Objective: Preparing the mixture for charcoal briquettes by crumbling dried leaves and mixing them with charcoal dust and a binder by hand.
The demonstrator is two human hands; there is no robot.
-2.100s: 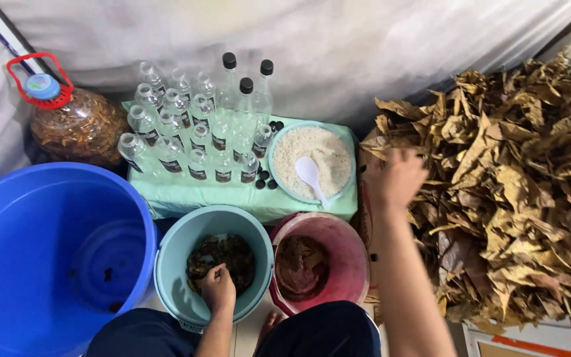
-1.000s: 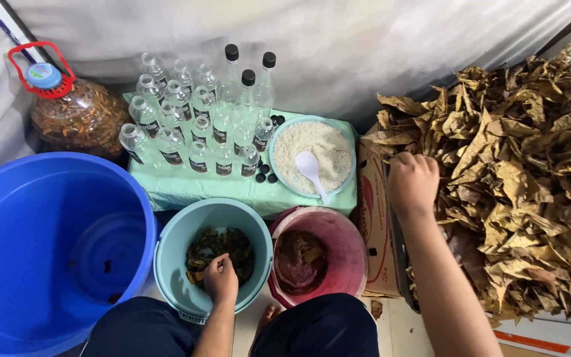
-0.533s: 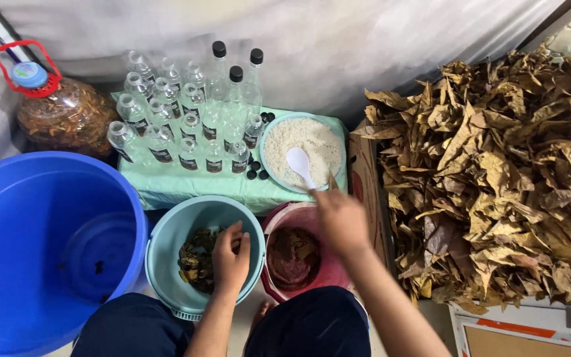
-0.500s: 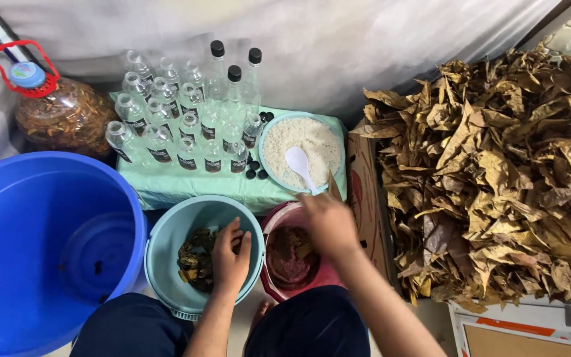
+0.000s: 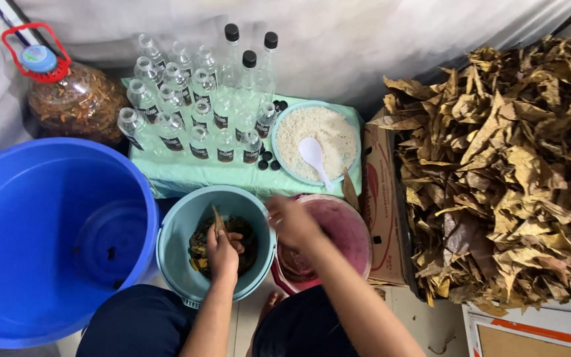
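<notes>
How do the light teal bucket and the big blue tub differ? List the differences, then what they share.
The light teal bucket is smaller than the big blue tub. The teal bucket holds dark wet leaves, with the left hand inside; the blue tub looks nearly empty, with no hand in it. Both are round, open-topped plastic containers standing side by side.

The small bucket (image 5: pixel 216 248) sits at the centre, with the left hand (image 5: pixel 223 248) inside it among wet leaves (image 5: pixel 201 246). At its 3 o'clock, touching, is a second bucket (image 5: pixel 338 241); the right hand (image 5: pixel 292 221) is over the rim between the two. At 9 o'clock stands the large tub (image 5: pixel 51 238). At 12 o'clock, a low table (image 5: pixel 186 175) bears a cluster of bottles (image 5: pixel 196 109) and, right of them, a plate of grains (image 5: pixel 315 142) with a spoon (image 5: pixel 313 155) on it. At 10 o'clock, behind the tub, stands a jug (image 5: pixel 74 99). At 2 to 3 o'clock lies a heap of dry leaves (image 5: pixel 510 165), seemingly resting in a carton (image 5: pixel 381 205).
</notes>
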